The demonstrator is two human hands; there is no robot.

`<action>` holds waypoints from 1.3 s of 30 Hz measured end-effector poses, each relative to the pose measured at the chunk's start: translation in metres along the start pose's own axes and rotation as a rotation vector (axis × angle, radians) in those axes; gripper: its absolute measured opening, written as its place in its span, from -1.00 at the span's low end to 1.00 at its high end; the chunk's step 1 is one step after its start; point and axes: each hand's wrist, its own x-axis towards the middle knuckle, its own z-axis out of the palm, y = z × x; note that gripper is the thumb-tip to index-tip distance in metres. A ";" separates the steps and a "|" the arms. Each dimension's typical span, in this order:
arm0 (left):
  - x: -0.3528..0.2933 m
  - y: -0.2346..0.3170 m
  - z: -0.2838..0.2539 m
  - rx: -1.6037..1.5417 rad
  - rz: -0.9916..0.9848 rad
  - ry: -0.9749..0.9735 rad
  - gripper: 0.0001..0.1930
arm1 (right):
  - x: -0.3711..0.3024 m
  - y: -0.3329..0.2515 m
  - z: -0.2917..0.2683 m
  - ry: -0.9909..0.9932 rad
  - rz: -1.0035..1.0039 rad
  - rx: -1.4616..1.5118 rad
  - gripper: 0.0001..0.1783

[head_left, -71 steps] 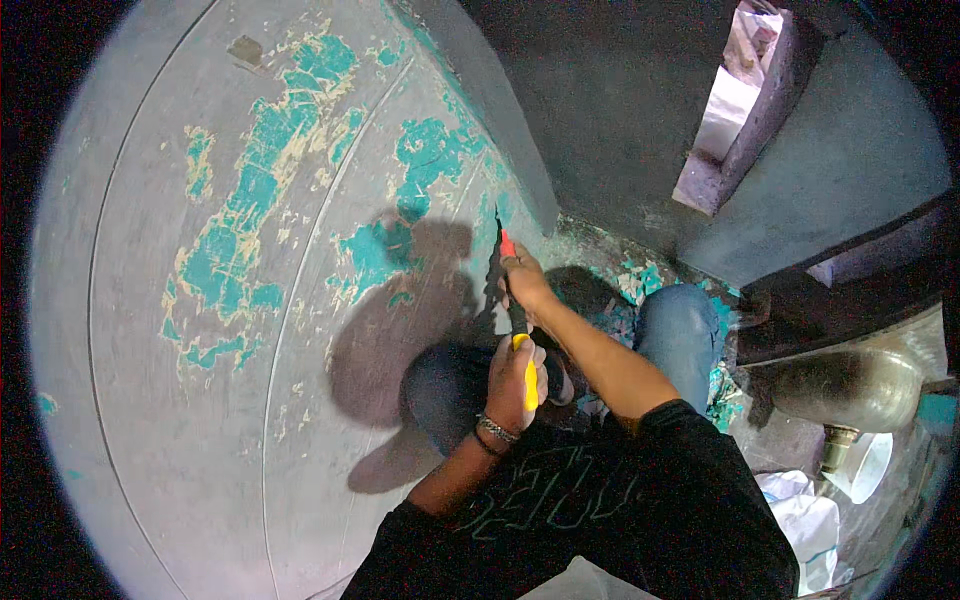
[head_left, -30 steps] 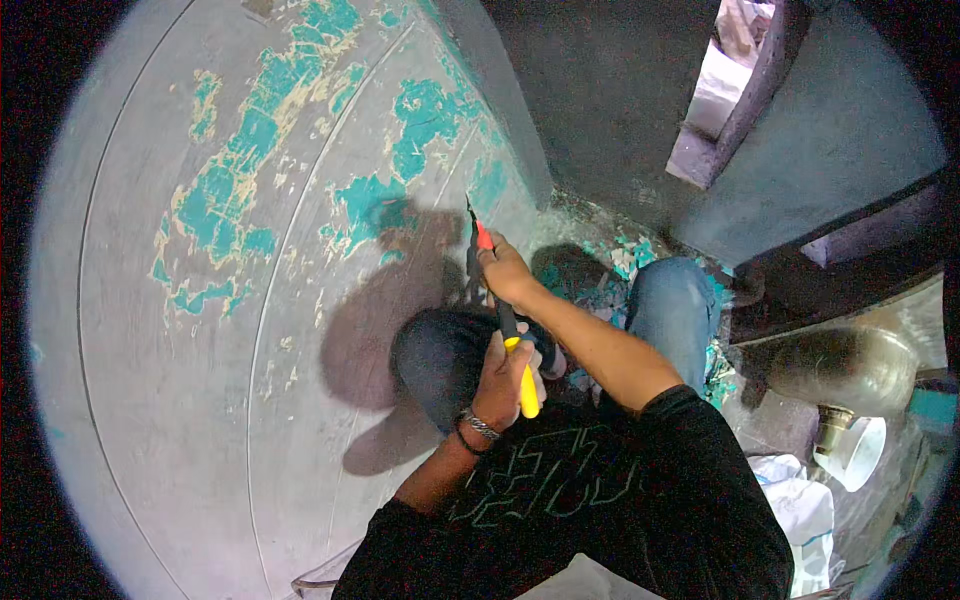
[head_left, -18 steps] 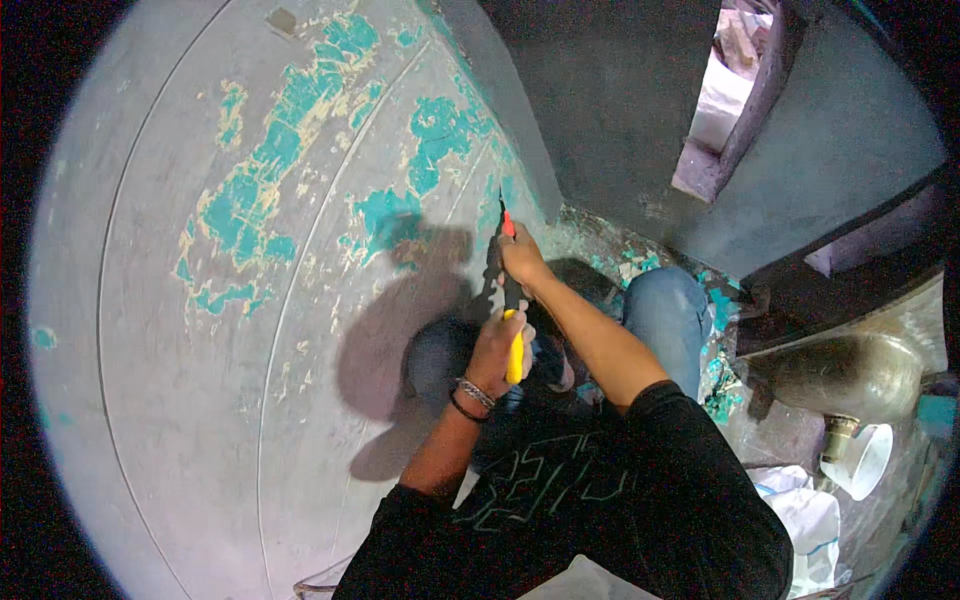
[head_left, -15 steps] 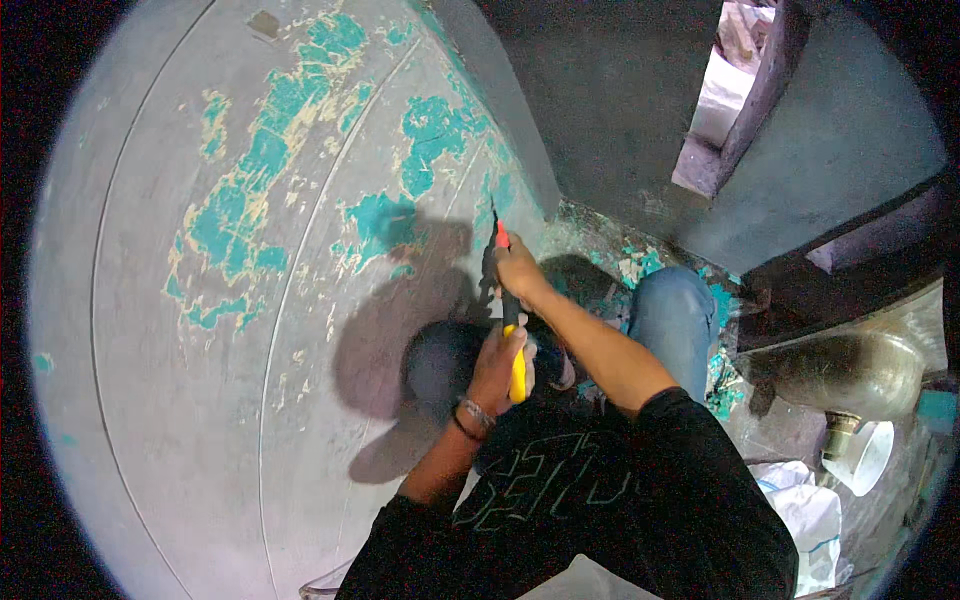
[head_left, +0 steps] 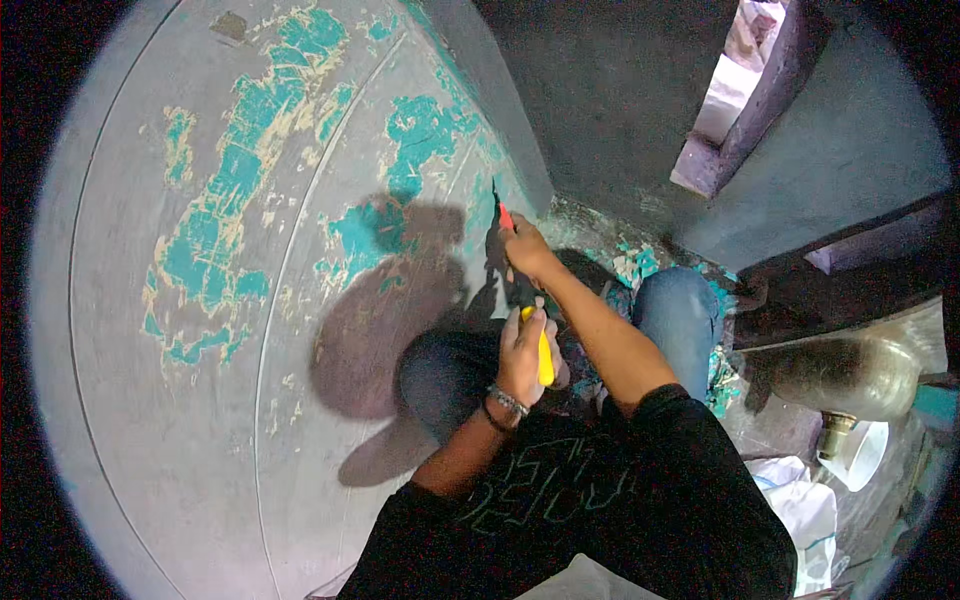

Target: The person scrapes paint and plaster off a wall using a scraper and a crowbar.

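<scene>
A long hand scraper [head_left: 544, 360] with a yellow handle end, black shaft, red section and thin dark tip slants up against the curved grey wall [head_left: 200, 450]. My left hand [head_left: 520, 350] is closed round its yellow end. Farther up, my right hand [head_left: 528, 250] grips it just behind the red section. The tip lies at a thin teal streak near the wall's right edge; exact contact is hard to see beside its shadow. Left of the tip, teal patches [head_left: 417, 135] with ragged cream edges show through the grey paint.
Teal and pale paint flakes [head_left: 636, 262] litter the floor by my bent knee [head_left: 675, 320]. A dark wall with a slot-like opening [head_left: 735, 95] rises at upper right. A metal pot [head_left: 850, 375], a white plastic cup [head_left: 858, 455] and a white sack [head_left: 795, 510] lie at right.
The wall has shifted left in view. My left hand and the yellow handle end have swung right and slightly down, while the scraper's tip has moved slightly up in the picture.
</scene>
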 end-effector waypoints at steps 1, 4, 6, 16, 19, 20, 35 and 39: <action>0.001 0.003 0.002 0.020 0.009 0.003 -0.65 | 0.002 -0.005 -0.001 0.018 -0.039 0.000 -0.74; -0.019 0.007 0.009 0.020 0.001 0.027 -0.66 | -0.009 -0.010 0.001 0.002 -0.047 0.008 -0.71; -0.020 0.009 0.007 0.004 -0.013 0.050 -0.66 | -0.016 -0.013 0.010 -0.032 -0.094 -0.024 -0.69; -0.029 0.029 0.019 0.076 0.095 -0.056 -0.70 | -0.024 -0.051 0.003 -0.007 -0.162 -0.060 -0.57; 0.002 0.029 0.025 0.089 0.043 -0.020 -0.62 | 0.005 -0.050 -0.010 0.098 -0.212 -0.163 -0.55; 0.003 0.029 0.025 0.094 0.046 -0.025 -0.62 | 0.008 -0.047 -0.012 0.102 -0.218 -0.161 -0.55; 0.006 0.009 0.013 -0.025 0.083 -0.110 -0.63 | 0.005 -0.035 -0.010 0.157 -0.253 -0.423 -0.53; 0.012 0.010 0.016 0.008 0.066 -0.063 -0.66 | 0.013 -0.034 -0.013 0.119 -0.220 -0.338 -0.51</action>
